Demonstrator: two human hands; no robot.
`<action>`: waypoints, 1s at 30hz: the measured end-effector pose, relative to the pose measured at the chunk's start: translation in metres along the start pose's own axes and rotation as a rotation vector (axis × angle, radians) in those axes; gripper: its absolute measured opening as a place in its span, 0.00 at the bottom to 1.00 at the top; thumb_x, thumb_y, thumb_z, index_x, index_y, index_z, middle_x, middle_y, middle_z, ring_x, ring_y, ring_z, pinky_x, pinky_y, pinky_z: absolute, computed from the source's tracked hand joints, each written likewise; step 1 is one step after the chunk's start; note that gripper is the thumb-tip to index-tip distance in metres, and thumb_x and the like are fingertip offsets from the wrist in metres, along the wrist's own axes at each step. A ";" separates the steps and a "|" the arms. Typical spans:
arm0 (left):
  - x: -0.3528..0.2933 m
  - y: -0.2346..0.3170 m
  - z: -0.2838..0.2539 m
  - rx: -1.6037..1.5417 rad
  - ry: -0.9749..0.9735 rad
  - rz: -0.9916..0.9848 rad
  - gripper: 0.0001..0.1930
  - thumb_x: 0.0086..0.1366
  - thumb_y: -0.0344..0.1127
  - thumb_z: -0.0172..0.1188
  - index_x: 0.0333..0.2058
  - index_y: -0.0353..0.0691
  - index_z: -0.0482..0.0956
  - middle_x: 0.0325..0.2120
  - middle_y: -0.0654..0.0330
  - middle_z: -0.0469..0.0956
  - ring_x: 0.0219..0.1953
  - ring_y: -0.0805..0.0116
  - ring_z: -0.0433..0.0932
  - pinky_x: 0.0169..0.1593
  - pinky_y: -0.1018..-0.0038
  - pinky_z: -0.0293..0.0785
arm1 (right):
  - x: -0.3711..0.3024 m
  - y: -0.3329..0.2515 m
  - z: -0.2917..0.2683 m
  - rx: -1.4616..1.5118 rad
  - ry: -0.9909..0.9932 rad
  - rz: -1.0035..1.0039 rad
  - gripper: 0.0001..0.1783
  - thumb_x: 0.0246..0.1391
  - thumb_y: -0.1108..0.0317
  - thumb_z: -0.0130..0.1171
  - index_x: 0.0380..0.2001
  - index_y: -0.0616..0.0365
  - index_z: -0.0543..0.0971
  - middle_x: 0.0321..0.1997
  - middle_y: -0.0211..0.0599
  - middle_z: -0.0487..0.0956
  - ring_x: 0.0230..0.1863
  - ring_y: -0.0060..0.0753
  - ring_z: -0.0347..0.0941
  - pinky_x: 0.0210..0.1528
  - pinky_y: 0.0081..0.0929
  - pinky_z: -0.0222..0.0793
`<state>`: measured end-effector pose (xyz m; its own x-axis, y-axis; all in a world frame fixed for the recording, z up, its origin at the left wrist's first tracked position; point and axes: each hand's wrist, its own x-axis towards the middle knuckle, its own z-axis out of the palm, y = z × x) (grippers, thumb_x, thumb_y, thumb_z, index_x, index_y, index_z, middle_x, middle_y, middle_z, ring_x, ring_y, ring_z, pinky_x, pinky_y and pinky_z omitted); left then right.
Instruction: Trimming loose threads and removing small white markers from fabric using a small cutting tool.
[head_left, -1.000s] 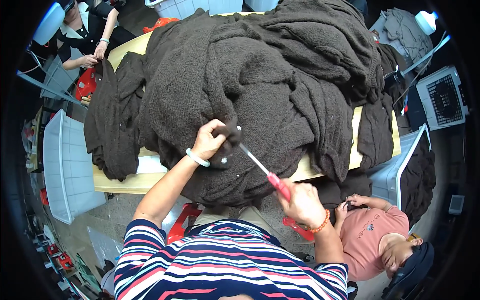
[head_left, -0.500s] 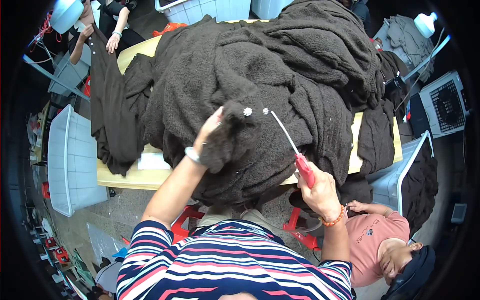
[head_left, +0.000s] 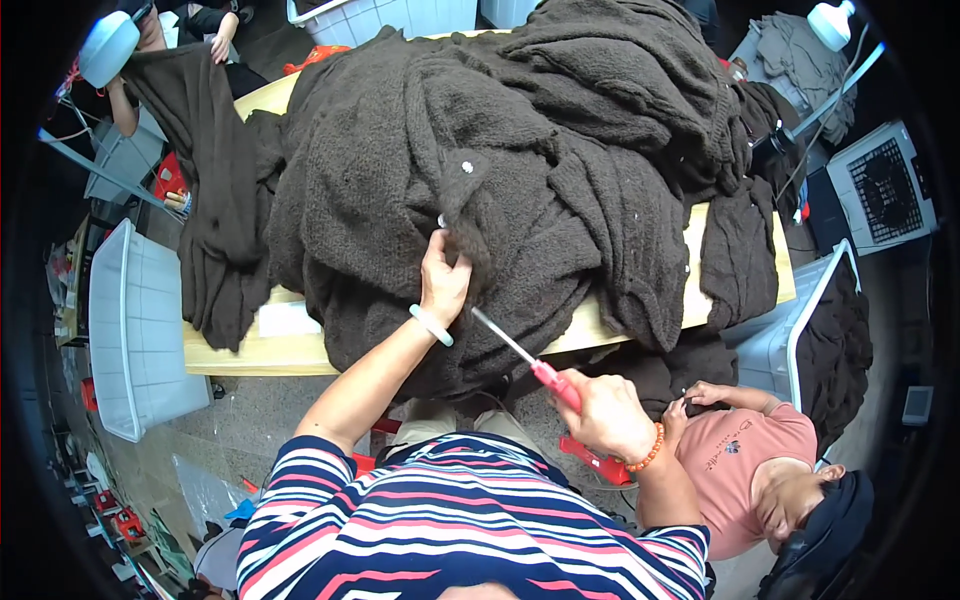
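Note:
My left hand [head_left: 444,280] is closed on a fold of a dark brown knit garment [head_left: 468,225] at the near side of a big heap. A shiny white button [head_left: 467,168] shows on the garment above my fingers, and another pale one sits right by my fingertips. In my right hand [head_left: 605,415] is an air blow gun [head_left: 556,384] with a pinkish-red handle and a long thin metal nozzle. Its tip points up and left, just right of my left hand and close to the cloth; whether it touches I cannot tell.
The brown knit heap [head_left: 370,170] covers most of a wooden table [head_left: 260,361]. White bins [head_left: 150,330] stand left, right and behind. A person in a pink shirt [head_left: 735,455] works at lower right; another handles brown cloth at upper left. Lamps [head_left: 110,48] flank the table.
My left hand has shifted down and right, gathering the buttoned fold. The blow gun has moved down and left, its tip away from the buttons. The person at upper left has lifted the cloth wider.

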<state>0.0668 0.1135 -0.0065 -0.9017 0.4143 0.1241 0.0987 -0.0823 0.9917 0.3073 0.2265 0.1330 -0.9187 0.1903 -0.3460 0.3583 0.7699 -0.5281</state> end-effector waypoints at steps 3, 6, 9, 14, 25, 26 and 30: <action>-0.020 0.024 -0.013 0.233 -0.105 -0.005 0.16 0.58 0.25 0.59 0.46 0.34 0.70 0.36 0.58 0.77 0.39 0.72 0.73 0.45 0.76 0.71 | -0.007 0.011 -0.002 0.147 0.254 -0.026 0.12 0.54 0.67 0.60 0.42 0.54 0.78 0.27 0.48 0.80 0.31 0.54 0.79 0.34 0.43 0.74; -0.031 0.060 -0.029 0.651 -0.140 0.225 0.24 0.54 0.27 0.64 0.50 0.38 0.69 0.40 0.48 0.75 0.39 0.52 0.77 0.45 0.66 0.75 | -0.007 0.019 -0.003 0.179 0.380 0.051 0.14 0.52 0.71 0.60 0.44 0.56 0.78 0.29 0.48 0.79 0.32 0.55 0.77 0.36 0.40 0.72; -0.021 0.088 -0.027 0.798 -0.083 0.490 0.37 0.52 0.31 0.67 0.62 0.41 0.63 0.51 0.46 0.67 0.51 0.48 0.69 0.55 0.57 0.67 | -0.007 0.023 0.004 0.191 0.371 0.043 0.13 0.52 0.71 0.61 0.43 0.56 0.78 0.28 0.48 0.78 0.31 0.55 0.77 0.35 0.40 0.72; 0.000 0.096 0.011 0.942 -0.229 0.533 0.29 0.55 0.35 0.67 0.56 0.42 0.70 0.45 0.50 0.71 0.47 0.52 0.73 0.49 0.62 0.71 | -0.002 0.025 0.009 0.161 0.359 0.033 0.12 0.54 0.67 0.61 0.42 0.56 0.78 0.28 0.49 0.78 0.32 0.55 0.77 0.35 0.42 0.72; 0.022 0.016 -0.035 0.643 -0.137 0.241 0.04 0.61 0.25 0.60 0.35 0.36 0.77 0.24 0.60 0.76 0.25 0.72 0.76 0.31 0.76 0.72 | -0.001 0.021 0.001 0.064 0.293 0.039 0.12 0.55 0.63 0.61 0.41 0.53 0.78 0.24 0.49 0.79 0.28 0.54 0.78 0.32 0.45 0.73; 0.023 0.021 -0.039 0.770 -0.111 0.379 0.06 0.61 0.25 0.58 0.38 0.37 0.76 0.26 0.58 0.76 0.25 0.67 0.77 0.31 0.74 0.73 | 0.002 0.024 0.003 0.087 0.345 0.007 0.13 0.53 0.66 0.61 0.43 0.53 0.78 0.27 0.48 0.79 0.29 0.54 0.78 0.33 0.44 0.73; 0.032 0.067 -0.016 0.860 -0.040 0.469 0.10 0.62 0.26 0.57 0.43 0.38 0.75 0.34 0.56 0.75 0.26 0.63 0.77 0.31 0.70 0.74 | 0.007 0.025 0.008 0.153 0.317 -0.042 0.15 0.52 0.69 0.60 0.45 0.54 0.77 0.29 0.46 0.79 0.32 0.53 0.77 0.36 0.43 0.73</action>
<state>0.0375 0.1065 0.0635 -0.6795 0.5399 0.4967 0.7306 0.4360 0.5255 0.3115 0.2422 0.1108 -0.9304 0.3584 -0.0768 0.3181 0.6855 -0.6549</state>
